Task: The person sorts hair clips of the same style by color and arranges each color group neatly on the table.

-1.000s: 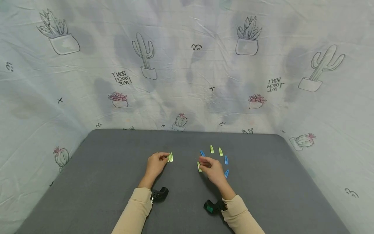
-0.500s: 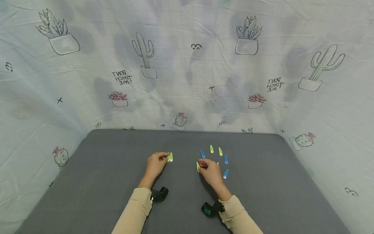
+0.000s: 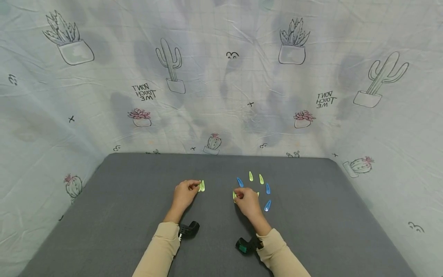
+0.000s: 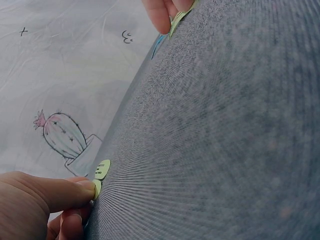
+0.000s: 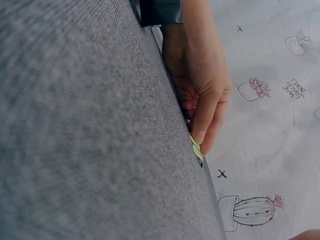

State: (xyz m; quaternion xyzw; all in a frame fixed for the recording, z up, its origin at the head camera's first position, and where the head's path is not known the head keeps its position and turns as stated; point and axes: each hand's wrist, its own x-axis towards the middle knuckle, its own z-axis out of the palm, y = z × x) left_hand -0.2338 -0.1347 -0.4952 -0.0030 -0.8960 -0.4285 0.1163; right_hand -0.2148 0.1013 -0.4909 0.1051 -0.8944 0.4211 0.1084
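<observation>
On the grey table, the left hand [image 3: 183, 194] pinches a yellow-green hair clip [image 4: 97, 190] between thumb and finger. Another yellow-green clip [image 3: 202, 186] lies right beside it. The right hand [image 3: 250, 201] has thumb and index finger on a yellow-green clip [image 3: 234, 195], pinching it at the table surface; the right wrist view shows this clip [image 5: 196, 148] under the fingertips. A blue clip [image 3: 240, 182] lies just beyond the right hand, and part of another yellow-green clip [image 3: 258, 194] shows behind it.
Two yellow-green clips [image 3: 250, 176] [image 3: 261, 179] lie beyond the right hand. Two blue clips [image 3: 268, 188] [image 3: 267, 206] are to its right. A printed cloth [image 3: 221, 77] hangs around the grey table [image 3: 138, 200]. Each wrist wears a black device.
The right hand has moved a little left and its fingers have closed on the yellow-green clip, uncovering part of another clip and a blue one. The left hand stays in place.
</observation>
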